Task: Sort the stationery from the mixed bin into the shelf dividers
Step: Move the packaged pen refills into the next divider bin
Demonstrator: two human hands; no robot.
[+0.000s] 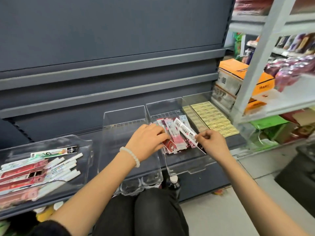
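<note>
A clear plastic divider bin in the middle of the shelf holds a pile of pink, red and white stationery packets. My left hand reaches into the pile and its fingers curl round a dark red packet. My right hand pinches the lower end of a long white packet with a barcode, tilted up out of the pile. To the left stands a clear bin with nothing in it. Further left, a clear tray carries white pens and red packets.
A clear bin on the right holds rows of yellow-beige boxes. A white rack with goods and orange cartons stands at the right. A dark bottle sits below the shelf by my knees. Grey shelf back panel above.
</note>
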